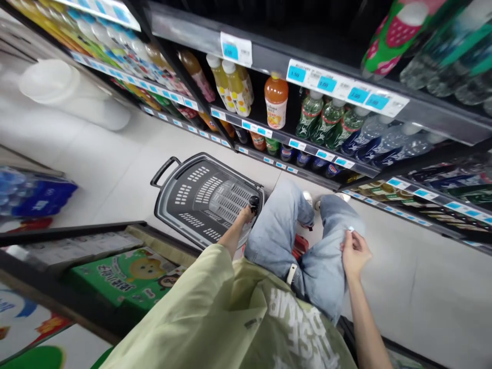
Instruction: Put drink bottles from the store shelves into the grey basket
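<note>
My left hand reaches over the near end of a grey-and-black shopping basket on the floor. Its fingers are closed around a small, dark, glossy object; I cannot tell whether that is part of the basket or a separate item. Inside, the basket's slotted bottom shows, with no goods visible on it. At my knee, my right hand is pinched, with a tiny white bit at the fingertips, too small to name. My legs in jeans are bent beside the basket.
Drink shelves with price tags run along the far side, holding an orange juice bottle and green soda bottles. Green snack boxes stand on a rack at left. Blue-wrapped bottle packs and a blurred white container are farther left.
</note>
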Action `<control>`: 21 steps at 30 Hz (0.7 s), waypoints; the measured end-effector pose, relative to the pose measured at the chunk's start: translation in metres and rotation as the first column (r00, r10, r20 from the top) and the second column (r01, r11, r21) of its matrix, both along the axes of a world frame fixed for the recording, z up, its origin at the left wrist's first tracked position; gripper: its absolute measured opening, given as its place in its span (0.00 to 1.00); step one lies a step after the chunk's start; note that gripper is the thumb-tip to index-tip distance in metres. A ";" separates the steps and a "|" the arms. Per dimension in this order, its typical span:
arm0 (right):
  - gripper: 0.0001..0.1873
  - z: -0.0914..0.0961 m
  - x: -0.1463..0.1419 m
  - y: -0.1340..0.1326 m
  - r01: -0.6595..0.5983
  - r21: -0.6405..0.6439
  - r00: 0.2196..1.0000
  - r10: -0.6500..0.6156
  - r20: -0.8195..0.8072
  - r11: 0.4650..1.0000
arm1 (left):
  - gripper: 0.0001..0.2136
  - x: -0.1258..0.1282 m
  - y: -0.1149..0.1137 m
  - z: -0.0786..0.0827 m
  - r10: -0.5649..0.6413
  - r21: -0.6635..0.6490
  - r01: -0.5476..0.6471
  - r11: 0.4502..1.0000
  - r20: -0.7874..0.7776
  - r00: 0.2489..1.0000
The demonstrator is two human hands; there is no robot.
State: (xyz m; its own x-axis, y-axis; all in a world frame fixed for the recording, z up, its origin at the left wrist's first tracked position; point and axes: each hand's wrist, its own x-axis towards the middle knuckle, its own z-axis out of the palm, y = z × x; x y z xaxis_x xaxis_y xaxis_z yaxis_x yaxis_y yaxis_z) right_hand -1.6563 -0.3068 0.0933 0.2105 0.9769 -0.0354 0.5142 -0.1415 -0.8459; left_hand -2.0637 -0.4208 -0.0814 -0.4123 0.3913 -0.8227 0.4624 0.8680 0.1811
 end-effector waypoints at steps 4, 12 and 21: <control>0.43 -0.007 -0.002 0.001 -0.029 -0.016 0.996 0.027 -0.089 0.999 | 0.17 -0.003 -0.001 0.026 -0.087 -0.056 0.085 0.995 -0.037 0.996; 0.44 -0.025 -0.005 0.002 -0.111 0.044 0.987 0.115 -0.114 0.993 | 0.13 -0.048 0.006 0.098 -0.152 -0.013 0.154 0.988 -0.272 0.950; 0.29 -0.030 -0.013 0.007 -0.103 0.062 0.971 0.114 -0.212 0.993 | 0.14 -0.133 0.088 0.239 -0.033 0.271 0.266 0.925 -0.641 0.767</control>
State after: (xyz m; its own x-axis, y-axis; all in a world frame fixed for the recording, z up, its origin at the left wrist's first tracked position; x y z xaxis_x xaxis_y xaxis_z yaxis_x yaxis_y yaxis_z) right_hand -1.6689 -0.2999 0.0635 0.0959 0.9952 -0.0189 0.3296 -0.0497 -0.9428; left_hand -2.1965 -0.3327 0.1575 -0.6928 0.6864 -0.2213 0.6910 0.7196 0.0687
